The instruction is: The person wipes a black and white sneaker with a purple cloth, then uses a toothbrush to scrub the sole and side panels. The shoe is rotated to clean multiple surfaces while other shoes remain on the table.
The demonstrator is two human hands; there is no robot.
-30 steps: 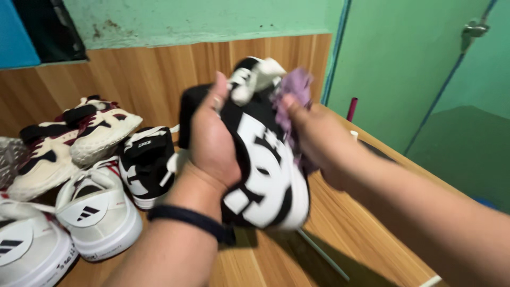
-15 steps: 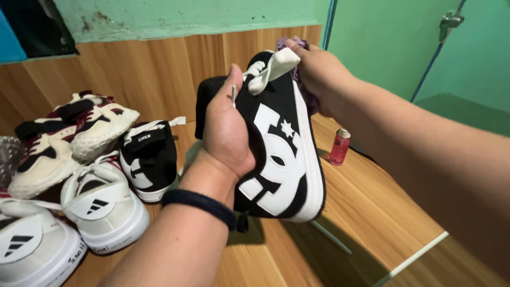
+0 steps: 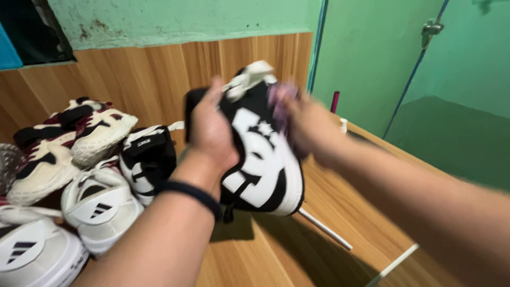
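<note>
While the left hand (image 3: 212, 133) gripped a black-and-white sneaker (image 3: 260, 159) from behind, fingers wrapped around it, the right hand (image 3: 305, 127) pressed a purple cloth (image 3: 279, 101) against its side, fingers closed on the fabric.

Held above the wooden floor (image 3: 329, 212), the shoe sat just right of a pile of other sneakers (image 3: 95, 159) along the wood-panelled wall (image 3: 159, 74).

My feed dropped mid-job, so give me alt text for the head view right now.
The left hand grips a black-and-white sneaker in the air while the right hand, blurred, presses a purple cloth to its upper side. Below lies a wooden floor; more sneakers sit piled at left against a wood-panelled wall.
</note>
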